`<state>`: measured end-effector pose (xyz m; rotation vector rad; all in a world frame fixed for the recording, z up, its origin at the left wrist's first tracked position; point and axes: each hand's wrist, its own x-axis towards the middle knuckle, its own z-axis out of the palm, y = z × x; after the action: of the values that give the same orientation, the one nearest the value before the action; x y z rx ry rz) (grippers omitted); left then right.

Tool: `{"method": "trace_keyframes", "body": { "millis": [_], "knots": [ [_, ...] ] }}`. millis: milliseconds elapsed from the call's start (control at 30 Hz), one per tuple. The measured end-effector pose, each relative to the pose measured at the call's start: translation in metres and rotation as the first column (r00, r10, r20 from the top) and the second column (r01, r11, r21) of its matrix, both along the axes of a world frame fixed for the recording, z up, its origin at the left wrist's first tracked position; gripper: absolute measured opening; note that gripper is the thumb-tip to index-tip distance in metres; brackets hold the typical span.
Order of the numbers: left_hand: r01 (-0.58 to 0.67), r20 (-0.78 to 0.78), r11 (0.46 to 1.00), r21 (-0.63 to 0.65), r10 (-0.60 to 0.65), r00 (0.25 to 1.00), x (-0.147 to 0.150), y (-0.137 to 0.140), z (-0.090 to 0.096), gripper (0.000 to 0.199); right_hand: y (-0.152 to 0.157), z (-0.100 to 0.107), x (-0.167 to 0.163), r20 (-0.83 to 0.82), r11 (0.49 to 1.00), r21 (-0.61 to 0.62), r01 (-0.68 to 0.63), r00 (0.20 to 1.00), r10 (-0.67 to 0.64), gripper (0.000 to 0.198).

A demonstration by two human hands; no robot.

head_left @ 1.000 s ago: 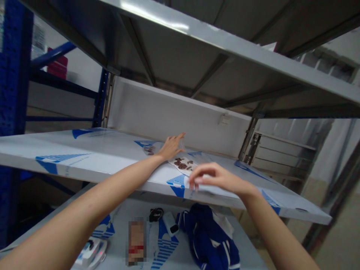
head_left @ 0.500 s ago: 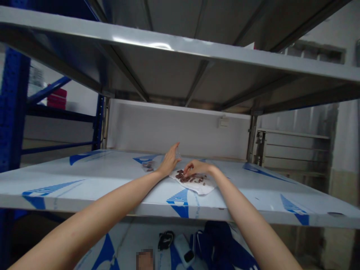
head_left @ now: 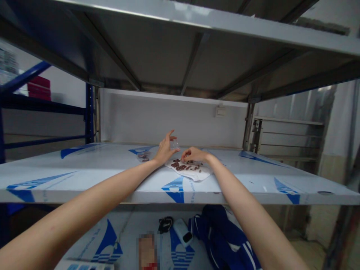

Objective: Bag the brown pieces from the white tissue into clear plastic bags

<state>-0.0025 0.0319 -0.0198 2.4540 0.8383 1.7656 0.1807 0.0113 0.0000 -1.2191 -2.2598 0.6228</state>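
The left hand (head_left: 164,150) is gripping clear plastic (head_left: 176,144); the right hand (head_left: 196,153) is bunching its fingers, hold unclear, apparently picking brown pieces (head_left: 176,164) from white paper (head_left: 200,176) between the shelf's (head_left: 98,165) front and back edges. A fine pinch is seemingly needed.

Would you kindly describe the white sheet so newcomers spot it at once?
Find the blue-printed middle shelf, then the right hand over it. The white sheet lies beneath that hand, strewn with brown pieces; unlike the clear packet left of it, it is opaque.
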Motion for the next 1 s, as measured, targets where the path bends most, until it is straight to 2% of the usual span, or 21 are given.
{"method": "trace_keyframes", "body": {
  "millis": [100,233,367,500,633,833,933,1000],
  "knots": [
    [0.075,0.030,0.997,0.022,-0.076,0.997,0.002,0.001,-0.001,0.085,-0.002,0.003,0.000,-0.158,0.998,0.059,0.032,0.987,-0.023,0.007],
    [0.129,0.033,0.992,0.013,-0.130,0.991,0.005,0.002,-0.002,0.087,-0.007,0.010,-0.001,-0.476,0.983,0.132,0.128,0.878,-0.051,0.020],
    [0.162,0.006,0.987,0.009,-0.162,0.987,0.007,0.002,-0.003,0.090,-0.010,0.016,-0.007,-0.597,0.971,0.171,0.166,0.801,-0.032,0.013],
    [0.197,-0.033,0.980,0.021,-0.196,0.980,0.009,0.002,-0.004,0.089,-0.013,0.017,-0.013,-0.617,0.963,0.165,0.214,0.784,-0.069,0.008],
    [0.201,-0.042,0.979,0.032,-0.200,0.979,0.011,0.000,-0.004,0.089,-0.012,0.013,-0.016,-0.556,0.959,0.180,0.218,0.827,-0.084,0.010],
    [0.210,-0.053,0.976,0.051,-0.207,0.977,0.013,0.000,-0.003,0.087,-0.009,0.008,-0.014,-0.361,0.912,0.343,0.223,0.928,-0.092,0.012],
    [0.209,-0.063,0.976,0.065,-0.205,0.977,0.013,0.001,-0.003,0.085,-0.008,0.010,-0.012,-0.326,0.898,0.391,0.199,0.943,-0.067,0.014],
    [0.200,-0.056,0.978,0.058,-0.197,0.979,0.013,0.002,-0.003,0.083,-0.009,0.012,-0.011,-0.344,0.892,0.391,0.229,0.935,-0.089,0.018]
  ]
}}
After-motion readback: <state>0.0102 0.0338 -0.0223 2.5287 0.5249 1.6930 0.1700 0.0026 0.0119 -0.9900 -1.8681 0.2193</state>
